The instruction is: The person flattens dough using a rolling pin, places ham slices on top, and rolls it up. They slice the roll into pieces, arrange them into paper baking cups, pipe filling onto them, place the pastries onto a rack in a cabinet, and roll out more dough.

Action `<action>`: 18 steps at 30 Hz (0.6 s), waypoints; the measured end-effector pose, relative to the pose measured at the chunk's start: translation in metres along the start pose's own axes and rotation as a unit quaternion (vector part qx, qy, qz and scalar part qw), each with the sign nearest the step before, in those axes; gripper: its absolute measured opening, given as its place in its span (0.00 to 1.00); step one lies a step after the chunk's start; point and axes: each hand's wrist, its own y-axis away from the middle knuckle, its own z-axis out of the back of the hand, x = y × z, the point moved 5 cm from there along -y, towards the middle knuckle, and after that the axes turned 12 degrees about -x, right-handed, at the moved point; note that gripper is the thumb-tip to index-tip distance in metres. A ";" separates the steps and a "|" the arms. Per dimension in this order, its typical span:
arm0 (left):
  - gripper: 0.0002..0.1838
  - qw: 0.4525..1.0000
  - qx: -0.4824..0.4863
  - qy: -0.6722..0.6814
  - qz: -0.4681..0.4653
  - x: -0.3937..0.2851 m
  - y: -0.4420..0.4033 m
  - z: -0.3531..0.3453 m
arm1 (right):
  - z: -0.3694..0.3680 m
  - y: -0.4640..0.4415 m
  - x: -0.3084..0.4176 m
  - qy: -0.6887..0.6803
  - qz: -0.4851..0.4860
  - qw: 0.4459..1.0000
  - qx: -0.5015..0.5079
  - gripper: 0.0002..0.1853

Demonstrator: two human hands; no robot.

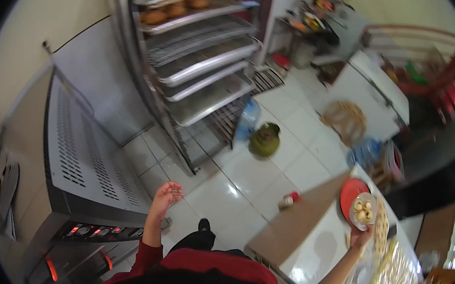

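My right hand (360,236) grips the near edge of a small, clear-looking dish (372,202). Several pale, round food pieces with brownish parts (364,212) lie in the dish. A red plate (351,195) sits on the white table (313,251), beside and partly behind the dish. Whether the dish touches the plate is hard to tell. Over the floor, near the oven's right side, my left hand (168,195) hangs with loosely bent fingers and nothing visible in it.
An oven (96,150) with lit controls stands at left. Behind it rises a metal tray rack (213,65), with browned food on an upper tray. A green gas cylinder (265,140) stands on the tiled floor. Clear plastic wrapping (393,278) covers pale items on the table's right side.
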 end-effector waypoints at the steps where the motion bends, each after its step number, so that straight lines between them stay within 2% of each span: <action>1: 0.18 1.000 -0.018 -0.001 -0.010 -0.003 -0.006 0.020 | -0.041 -0.011 0.000 -0.025 -0.014 0.999 0.027 0.31; 3: 0.18 0.998 -0.054 0.016 -0.008 -0.010 -0.018 0.058 | -0.137 -0.021 0.005 -0.058 -0.043 0.993 0.096 0.30; 6: 0.17 0.995 -0.102 0.020 -0.013 -0.025 -0.029 0.093 | -0.273 -0.044 0.013 0.019 -0.069 0.965 0.250 0.28; 7: 0.17 0.993 -0.117 0.017 -0.016 -0.030 -0.031 0.103 | -0.333 -0.034 0.015 0.047 -0.076 0.941 0.326 0.27; 8: 0.17 0.992 -0.126 0.028 -0.017 -0.034 -0.032 0.109 | -0.381 -0.032 0.010 0.054 -0.115 0.934 0.334 0.27; 11: 0.16 0.986 -0.150 0.061 -0.026 -0.033 -0.042 0.123 | -0.526 -0.005 -0.001 0.123 -0.149 0.877 0.440 0.26; 13: 0.16 0.979 -0.178 0.093 -0.021 -0.033 -0.051 0.127 | -0.607 0.014 -0.011 0.145 -0.128 0.880 0.434 0.25; 14: 0.16 0.975 -0.191 0.109 -0.020 -0.032 -0.057 0.129 | -0.644 0.015 -0.018 0.158 -0.113 0.870 0.453 0.24; 17: 0.16 0.956 -0.255 0.138 -0.049 -0.034 -0.075 0.137 | -0.755 0.014 -0.050 0.143 -0.161 0.825 0.522 0.25; 18: 0.16 0.947 -0.281 0.146 -0.059 -0.037 -0.081 0.138 | -0.785 0.023 -0.056 0.156 -0.137 0.823 0.529 0.25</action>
